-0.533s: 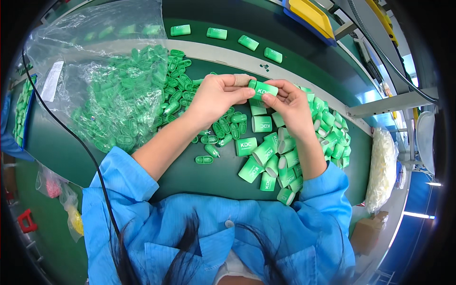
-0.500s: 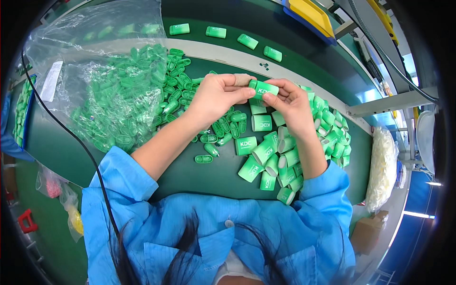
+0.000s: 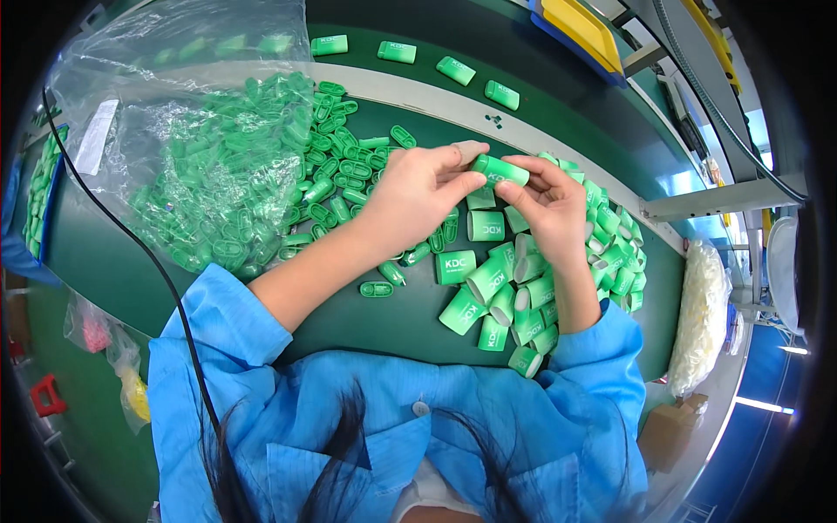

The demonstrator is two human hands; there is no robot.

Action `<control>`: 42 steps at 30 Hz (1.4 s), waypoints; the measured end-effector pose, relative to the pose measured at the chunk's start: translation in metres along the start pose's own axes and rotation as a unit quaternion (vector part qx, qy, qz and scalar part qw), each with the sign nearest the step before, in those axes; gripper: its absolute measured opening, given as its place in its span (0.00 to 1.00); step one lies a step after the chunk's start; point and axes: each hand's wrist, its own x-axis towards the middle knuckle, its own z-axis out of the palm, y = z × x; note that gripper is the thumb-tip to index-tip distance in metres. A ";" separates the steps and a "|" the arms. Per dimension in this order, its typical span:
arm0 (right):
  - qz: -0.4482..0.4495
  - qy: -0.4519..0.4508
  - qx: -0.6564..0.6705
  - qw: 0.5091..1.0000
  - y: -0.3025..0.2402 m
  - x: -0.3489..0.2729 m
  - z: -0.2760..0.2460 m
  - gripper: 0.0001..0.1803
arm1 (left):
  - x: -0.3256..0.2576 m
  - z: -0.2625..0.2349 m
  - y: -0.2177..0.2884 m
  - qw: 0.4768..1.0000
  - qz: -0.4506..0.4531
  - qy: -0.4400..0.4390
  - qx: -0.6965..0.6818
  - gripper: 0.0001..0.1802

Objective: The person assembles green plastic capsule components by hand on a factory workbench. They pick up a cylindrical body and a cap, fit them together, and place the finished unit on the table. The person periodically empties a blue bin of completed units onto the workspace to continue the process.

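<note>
My left hand (image 3: 423, 185) and my right hand (image 3: 551, 196) meet over the bench, both closed on one small green printed sleeve (image 3: 503, 171). The left thumb and fingers pinch its left end; the right thumb and fingers grip its right end. A darker green rim shows at the left end, partly hidden by my fingers. Below and right of the hands lies a heap of similar green and white sleeves (image 3: 490, 279), open ended and tumbled together. Left of my left forearm spreads a pile of oval green plastic shells (image 3: 356, 169).
A large clear bag (image 3: 218, 166) lies over many of the shells. Beyond a pale rail (image 3: 410, 103), several green pieces (image 3: 397, 52) sit in a row. A yellow tray (image 3: 577, 30) stands far right. A black cable (image 3: 148, 253) crosses at left. A stuffed plastic bag (image 3: 700, 314) hangs at right.
Both hands have shifted slightly right with the sleeve, which now tilts down more toward its right end. The view has moved a little too.
</note>
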 end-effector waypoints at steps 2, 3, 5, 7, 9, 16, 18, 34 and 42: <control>-0.008 0.017 0.000 1.000 0.000 -0.001 0.004 0.16 | -0.004 0.010 -0.005 0.991 0.084 0.045 0.089 0.20; -0.010 0.026 0.000 1.000 0.000 -0.002 0.007 0.16 | -0.008 0.015 -0.004 0.982 0.113 0.068 0.137 0.20; -0.047 0.064 -0.095 0.992 -0.001 -0.006 0.015 0.15 | -0.014 0.022 -0.005 0.952 0.170 0.110 0.231 0.20; -0.102 0.108 -0.241 0.959 -0.006 -0.014 0.024 0.14 | -0.017 0.027 -0.009 0.947 0.173 0.121 0.241 0.21; -0.087 0.097 -0.249 0.960 -0.011 -0.015 0.024 0.15 | -0.015 0.028 -0.011 0.941 0.191 0.132 0.247 0.22; 0.042 -0.023 -0.161 0.986 -0.008 0.069 -0.036 0.15 | 0.025 -0.004 0.005 0.913 0.152 0.078 0.370 0.25; 0.070 0.055 -0.234 0.968 0.009 0.102 -0.062 0.16 | 0.037 -0.021 0.006 0.864 0.177 0.067 0.467 0.19; -0.113 -0.074 -0.565 0.814 -0.004 0.021 -0.004 0.18 | 0.033 -0.039 -0.005 0.936 0.075 0.055 0.340 0.15; 0.044 -0.006 -0.225 0.973 -0.009 0.014 0.006 0.17 | 0.021 -0.026 -0.004 0.995 -0.102 0.000 -0.012 0.16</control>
